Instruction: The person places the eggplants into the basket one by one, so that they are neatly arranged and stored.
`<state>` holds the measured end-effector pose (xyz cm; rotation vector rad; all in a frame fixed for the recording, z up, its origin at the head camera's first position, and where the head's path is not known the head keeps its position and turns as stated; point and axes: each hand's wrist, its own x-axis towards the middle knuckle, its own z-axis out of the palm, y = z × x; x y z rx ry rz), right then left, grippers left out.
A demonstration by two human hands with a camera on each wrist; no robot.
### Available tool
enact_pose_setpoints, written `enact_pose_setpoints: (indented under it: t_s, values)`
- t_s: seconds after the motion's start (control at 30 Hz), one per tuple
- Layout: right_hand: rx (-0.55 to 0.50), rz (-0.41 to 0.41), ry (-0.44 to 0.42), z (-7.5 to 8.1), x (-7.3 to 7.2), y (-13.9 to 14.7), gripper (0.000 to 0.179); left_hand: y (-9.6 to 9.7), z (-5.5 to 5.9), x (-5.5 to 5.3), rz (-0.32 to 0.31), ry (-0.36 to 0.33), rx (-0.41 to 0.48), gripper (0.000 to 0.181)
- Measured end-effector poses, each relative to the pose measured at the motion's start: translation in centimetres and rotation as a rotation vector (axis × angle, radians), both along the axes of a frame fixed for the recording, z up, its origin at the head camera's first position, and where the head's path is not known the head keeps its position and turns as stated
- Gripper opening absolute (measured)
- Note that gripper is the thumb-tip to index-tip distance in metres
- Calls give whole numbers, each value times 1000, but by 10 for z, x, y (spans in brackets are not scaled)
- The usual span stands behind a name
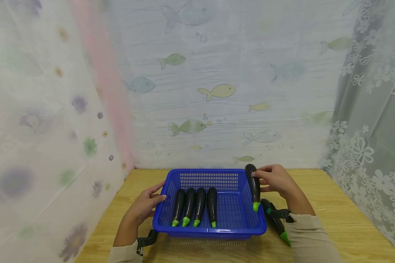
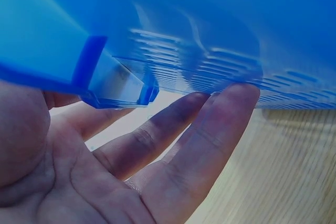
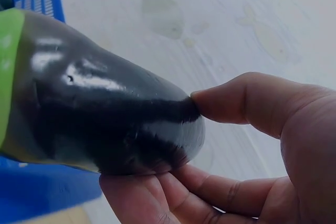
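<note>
A blue plastic basket (image 1: 228, 231) with slotted walls stands on the table, several dark eggplants (image 1: 200, 206) with green stem ends side by side in its left half. My left hand (image 1: 145, 205) holds the basket's left side, thumb at the rim; the left wrist view shows its fingers (image 2: 220, 129) against the outer wall under the rim. Over the basket's right side, my right hand (image 1: 276, 179) pinches another eggplant (image 1: 253, 186), green end toward me. In the right wrist view, thumb and fingers grip the rounded dark end of that eggplant (image 3: 105, 98).
One more eggplant (image 1: 276, 221) lies on the wooden table (image 1: 332, 212) just right of the basket, partly hidden by the right wrist strap (image 1: 281, 214). A fish-print curtain (image 1: 217, 109) hangs behind the table, with a flowered sheet (image 1: 52, 146) on the left.
</note>
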<state>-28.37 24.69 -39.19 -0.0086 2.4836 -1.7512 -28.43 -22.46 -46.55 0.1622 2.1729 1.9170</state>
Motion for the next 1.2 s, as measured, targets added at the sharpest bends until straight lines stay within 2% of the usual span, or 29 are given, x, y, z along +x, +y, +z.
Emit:
enact_pose_setpoints:
  t_s: [0.53, 0.8, 1.2]
  values:
    - [-5, 34, -50, -8, -18, -32, 64, -1, 0, 1, -16, 9, -2, 70]
    - [-4, 18, -55, -11, -23, -48, 55, -1, 1, 1, -14, 2, 0, 70]
    - [26, 37, -60, -14, -29, -69, 49, -2, 1, 1, -14, 7, -5, 70]
